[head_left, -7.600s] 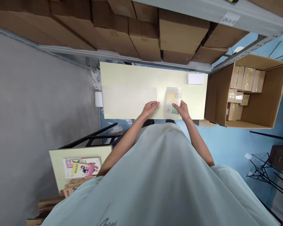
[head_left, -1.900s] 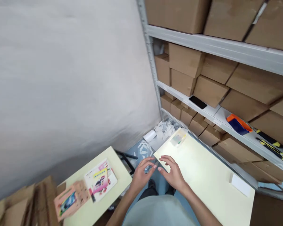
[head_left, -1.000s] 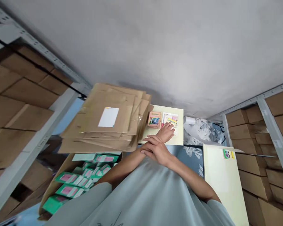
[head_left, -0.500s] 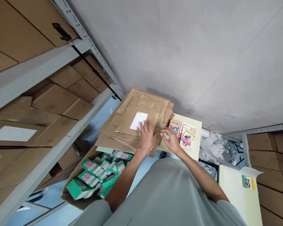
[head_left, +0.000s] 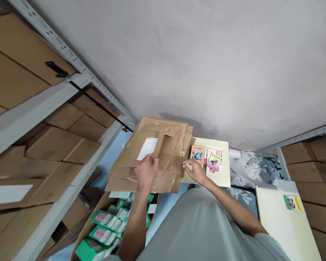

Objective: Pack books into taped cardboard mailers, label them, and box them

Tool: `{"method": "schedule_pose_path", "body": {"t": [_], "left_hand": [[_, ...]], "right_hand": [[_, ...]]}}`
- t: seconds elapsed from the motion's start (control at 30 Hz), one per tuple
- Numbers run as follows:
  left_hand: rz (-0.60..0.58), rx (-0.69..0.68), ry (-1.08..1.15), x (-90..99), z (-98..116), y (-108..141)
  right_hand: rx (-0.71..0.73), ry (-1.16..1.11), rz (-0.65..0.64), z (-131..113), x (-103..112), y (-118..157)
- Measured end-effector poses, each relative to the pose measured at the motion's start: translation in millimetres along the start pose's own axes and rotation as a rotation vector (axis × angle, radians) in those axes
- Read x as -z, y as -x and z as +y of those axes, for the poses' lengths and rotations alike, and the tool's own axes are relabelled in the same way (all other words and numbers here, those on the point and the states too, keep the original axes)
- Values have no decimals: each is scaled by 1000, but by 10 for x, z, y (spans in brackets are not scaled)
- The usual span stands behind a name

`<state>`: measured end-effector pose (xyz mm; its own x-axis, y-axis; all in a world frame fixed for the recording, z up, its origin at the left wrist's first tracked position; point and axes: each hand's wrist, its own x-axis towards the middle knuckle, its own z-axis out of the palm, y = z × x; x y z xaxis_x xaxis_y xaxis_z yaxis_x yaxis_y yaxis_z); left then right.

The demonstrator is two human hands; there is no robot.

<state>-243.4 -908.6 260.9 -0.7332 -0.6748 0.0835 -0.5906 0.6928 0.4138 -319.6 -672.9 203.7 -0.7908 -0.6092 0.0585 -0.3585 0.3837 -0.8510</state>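
Flattened cardboard sheets with strips of clear tape lie in a stack (head_left: 122,177). On top, my left hand (head_left: 147,172) pinches the raised right edge of a cardboard piece with a white label (head_left: 147,148), which tilts up and shows the pieces beneath. My right hand (head_left: 197,171) hovers beside the stack's right edge, its fingers loosely curled and apart with nothing seen in them. Just past that hand, an orange-covered book (head_left: 197,153) and a booklet with a pink and yellow cover (head_left: 214,162) lie on a pale table (head_left: 225,174).
Below the stack stands a carton with several green and pink boxes (head_left: 103,233). A shelf of brown cartons (head_left: 54,145) rises on the left, another (head_left: 304,175) on the right. White paper scraps (head_left: 254,166) fill the space between the pale table and a second one (head_left: 282,224).
My left hand has gone from lying flat on the labelled cardboard to pinching its edge and lifting it leftward. My right hand stays near the stack's right edge. The view has shifted.
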Motion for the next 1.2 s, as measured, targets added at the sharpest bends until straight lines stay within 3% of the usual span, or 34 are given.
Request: {"method": "schedule_pose_path", "body": {"t": [0.1,0.2,0.3,0.4,0.5,0.63,0.73,0.87,0.93,1.03,1.2], "left_hand": [[141,-22,249,272,176,-37],[89,-99,553,393,555,-40],[-68,-225,749,278,1092,24],[-301,-348,834,-28,1687,228],[-581,-471,840,-392,2264,588],[-881,-656,783,-795,2982,1237],[-1003,-812,707,-1013,3483,1785],[-1083,-1011,579,-1249,4108,2530],[-1139,-1119,513,-1354,4397,2910],[-1236,-1279,409,-1480,4765,3493],[-1276,-1479,238,-1588,5159,4391]], "right_hand": [[-47,-76,110,23,206,82],[-118,-157,267,77,535,203],[-205,-229,488,223,950,424],[-300,-264,709,457,1373,836],[-396,-244,885,694,1720,1464],[-514,-239,1152,897,2047,2506],[-601,-253,1400,930,2264,3338],[-683,-220,1691,798,2523,4411],[-682,-160,1707,695,2610,4873],[-733,1,1571,585,2674,5409],[-1000,191,1422,640,2702,5973]]}}
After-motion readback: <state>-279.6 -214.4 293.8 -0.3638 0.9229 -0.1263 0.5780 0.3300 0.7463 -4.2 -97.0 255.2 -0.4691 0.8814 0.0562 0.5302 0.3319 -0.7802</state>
